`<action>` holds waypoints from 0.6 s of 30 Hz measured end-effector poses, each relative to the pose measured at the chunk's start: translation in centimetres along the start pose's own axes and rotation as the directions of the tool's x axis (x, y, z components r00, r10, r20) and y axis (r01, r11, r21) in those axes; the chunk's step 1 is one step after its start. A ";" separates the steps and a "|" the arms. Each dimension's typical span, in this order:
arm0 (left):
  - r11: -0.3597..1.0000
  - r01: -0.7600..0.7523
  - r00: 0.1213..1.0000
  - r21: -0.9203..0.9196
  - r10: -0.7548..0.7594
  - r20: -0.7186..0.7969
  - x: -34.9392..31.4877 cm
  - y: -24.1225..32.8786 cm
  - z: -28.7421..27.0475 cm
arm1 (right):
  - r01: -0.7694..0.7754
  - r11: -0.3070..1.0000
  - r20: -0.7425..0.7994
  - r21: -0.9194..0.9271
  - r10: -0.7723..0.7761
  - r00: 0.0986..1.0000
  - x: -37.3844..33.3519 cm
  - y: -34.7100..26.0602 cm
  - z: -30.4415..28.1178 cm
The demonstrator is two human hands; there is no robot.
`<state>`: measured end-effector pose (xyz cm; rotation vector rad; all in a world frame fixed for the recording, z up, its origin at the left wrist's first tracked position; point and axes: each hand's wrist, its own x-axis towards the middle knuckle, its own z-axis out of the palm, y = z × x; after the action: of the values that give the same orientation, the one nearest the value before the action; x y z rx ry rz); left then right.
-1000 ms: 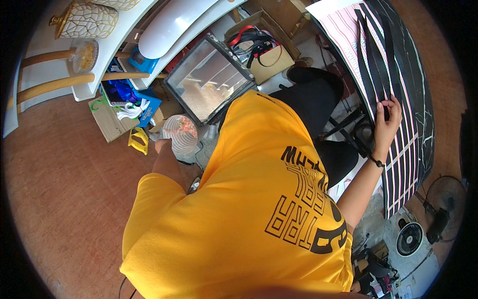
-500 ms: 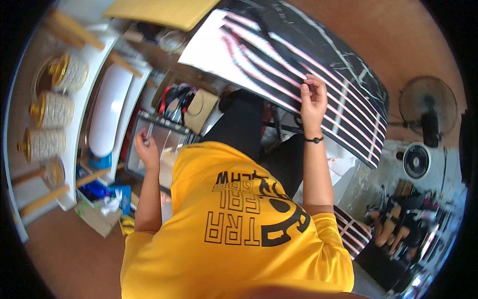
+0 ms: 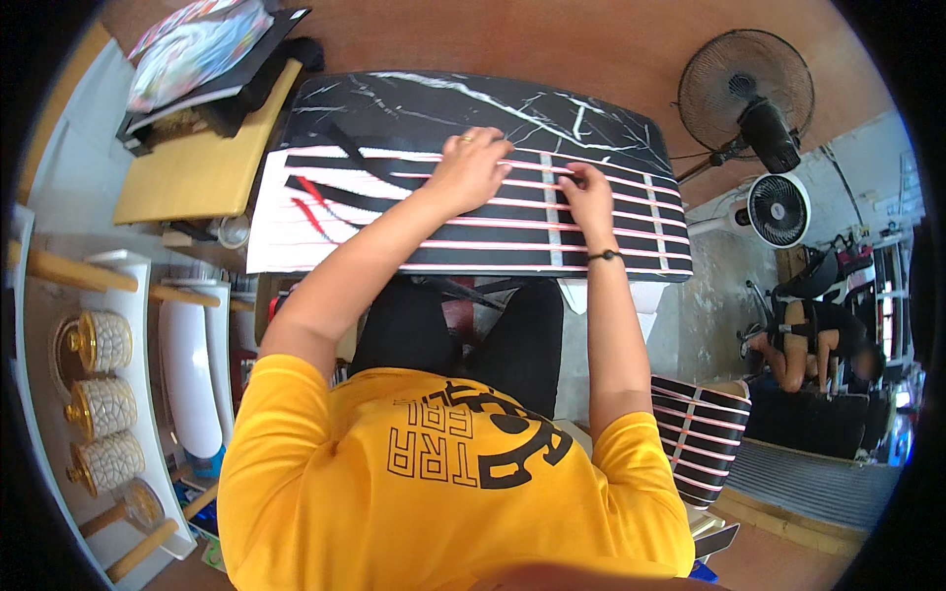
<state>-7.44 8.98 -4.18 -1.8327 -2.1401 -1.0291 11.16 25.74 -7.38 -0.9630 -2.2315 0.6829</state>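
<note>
A white sheet [image 3: 271,231] lies on a black marble-patterned table [image 3: 424,113] in front of me. Long black strips [image 3: 503,229] run across it side by side, with pinkish-white lines between them. Silvery crossbands [image 3: 554,227] cross them toward the right. My left hand [image 3: 473,172] rests palm down on the upper strips, fingers apart and pointing right. To its right, my right hand [image 3: 589,197] is at the strips beside a crossband, thumb and fingers curled together; what they pinch is hidden. Loose black strip ends [image 3: 345,148] and red pieces [image 3: 313,212] lie at the left.
A wooden side table [image 3: 187,172] with plastic-wrapped things stands at the left. Below it, a white shelf holds gold-lidded jars [image 3: 103,409]. Two fans [image 3: 746,103] stand at the right. Another striped panel [image 3: 700,433] is beside my right elbow. A person [image 3: 818,345] crouches farther right.
My left hand has come up from beside the shelf, where it held a small silvery thing, onto the strips. The view has turned, and the table now lies straight ahead.
</note>
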 end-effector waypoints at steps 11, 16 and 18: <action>0.997 0.082 0.996 -0.011 -0.082 -0.034 3.1 0.5 8.9 | 0.204 0.957 0.357 -0.207 -0.120 0.926 7.3 1.6 1.1; 0.995 0.099 0.995 -0.018 -0.099 -0.019 2.9 0.5 8.3 | 0.222 0.921 0.447 -0.321 -0.059 0.893 8.3 0.1 1.3; 0.995 0.103 0.994 -0.003 -0.104 -0.033 2.2 0.4 7.7 | 0.216 0.907 0.363 -0.361 -0.077 0.929 7.3 -1.6 1.9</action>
<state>-5.19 15.26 -8.71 -1.7087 -2.2361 -1.0751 5.08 29.99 -5.30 -0.8953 -2.7950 0.3491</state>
